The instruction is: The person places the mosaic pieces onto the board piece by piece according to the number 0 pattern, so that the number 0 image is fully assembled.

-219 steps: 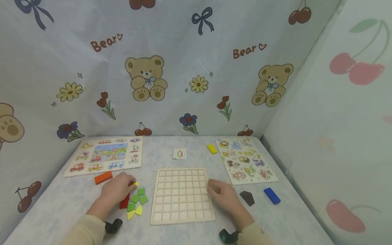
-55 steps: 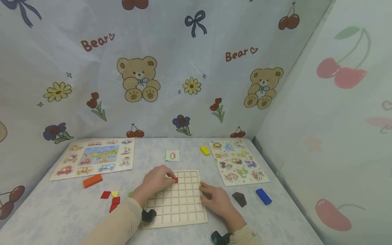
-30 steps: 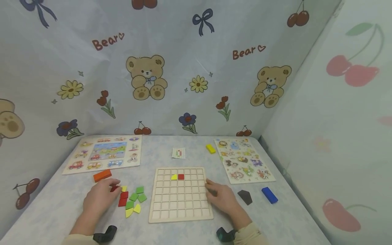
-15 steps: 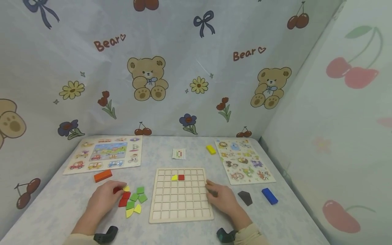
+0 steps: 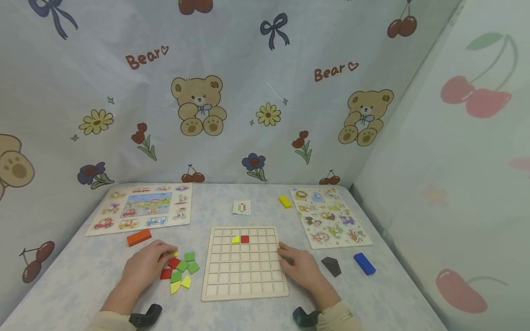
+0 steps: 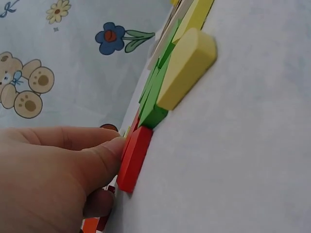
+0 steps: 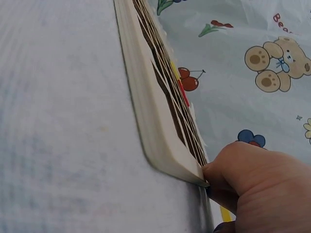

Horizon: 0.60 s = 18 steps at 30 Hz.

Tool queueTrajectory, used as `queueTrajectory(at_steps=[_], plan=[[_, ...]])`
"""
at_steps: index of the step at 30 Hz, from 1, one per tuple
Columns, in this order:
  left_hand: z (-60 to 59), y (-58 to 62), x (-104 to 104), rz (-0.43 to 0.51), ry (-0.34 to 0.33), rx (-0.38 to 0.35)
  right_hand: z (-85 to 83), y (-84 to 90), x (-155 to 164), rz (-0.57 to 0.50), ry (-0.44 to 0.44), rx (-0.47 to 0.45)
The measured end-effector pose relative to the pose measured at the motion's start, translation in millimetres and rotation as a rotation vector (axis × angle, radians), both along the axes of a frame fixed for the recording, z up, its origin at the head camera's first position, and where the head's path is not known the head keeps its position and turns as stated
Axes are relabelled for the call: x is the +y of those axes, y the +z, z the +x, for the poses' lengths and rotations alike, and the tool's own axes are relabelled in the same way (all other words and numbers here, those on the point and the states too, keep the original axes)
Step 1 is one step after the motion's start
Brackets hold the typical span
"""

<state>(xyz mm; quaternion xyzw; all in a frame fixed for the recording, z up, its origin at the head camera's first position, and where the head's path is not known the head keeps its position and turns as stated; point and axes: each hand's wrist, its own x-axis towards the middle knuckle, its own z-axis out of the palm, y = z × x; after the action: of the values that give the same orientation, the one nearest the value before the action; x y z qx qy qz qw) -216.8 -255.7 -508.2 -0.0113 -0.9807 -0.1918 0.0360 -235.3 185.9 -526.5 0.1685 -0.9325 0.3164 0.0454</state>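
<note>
A wooden grid board [image 5: 244,276] lies in the middle of the table, with a yellow piece [image 5: 235,239] and a red tile [image 5: 245,239] side by side in its second row. Left of it is a pile of red [image 5: 174,263], green [image 5: 189,256] and yellow pieces. My left hand [image 5: 149,265] sits curled on the pile's left side. In the left wrist view its thumb [image 6: 104,155] pinches the edge of a red tile [image 6: 133,155], beside green [image 6: 155,104] and yellow [image 6: 187,70] pieces. My right hand [image 5: 299,265] grips the board's right edge [image 7: 150,111] with curled fingers [image 7: 262,189].
A vehicle puzzle [image 5: 141,209] lies at the back left and an animal puzzle [image 5: 331,216] at the right. Loose on the table are an orange block [image 5: 139,237], a yellow block [image 5: 285,201], a pattern card [image 5: 242,207], a dark piece [image 5: 332,266] and a blue block [image 5: 365,264]. Printed fabric walls close in behind and at the right.
After setting a red tile in the board, my left hand went back to the pile and has edged right over it, shifting a red tile. The right hand has stayed on the board's edge.
</note>
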Motion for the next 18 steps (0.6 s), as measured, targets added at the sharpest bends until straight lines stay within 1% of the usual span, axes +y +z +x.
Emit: queueTrajectory(at_steps=[5,9,12,15,18], plan=[[2.6,-1.6,1,-0.056,-0.019,0.052,0.8,0.7,-1,-0.003,0.002,0.001],[3.6,-4.8,4,-0.108,-0.009,0.095,0.9,1.5,-1,-0.005,0.011,0.004],[3.0,-6.0,5,-0.135,0.003,0.110,0.4,1.4,0,-0.004,0.015,0.006],[2.4,-5.5,7,-0.129,0.027,0.121,0.0,1.5,0,-0.002,0.017,0.006],[1.9,-1.4,10,-0.085,0.052,0.133,-0.1,0.2,1,-0.007,0.018,0.001]])
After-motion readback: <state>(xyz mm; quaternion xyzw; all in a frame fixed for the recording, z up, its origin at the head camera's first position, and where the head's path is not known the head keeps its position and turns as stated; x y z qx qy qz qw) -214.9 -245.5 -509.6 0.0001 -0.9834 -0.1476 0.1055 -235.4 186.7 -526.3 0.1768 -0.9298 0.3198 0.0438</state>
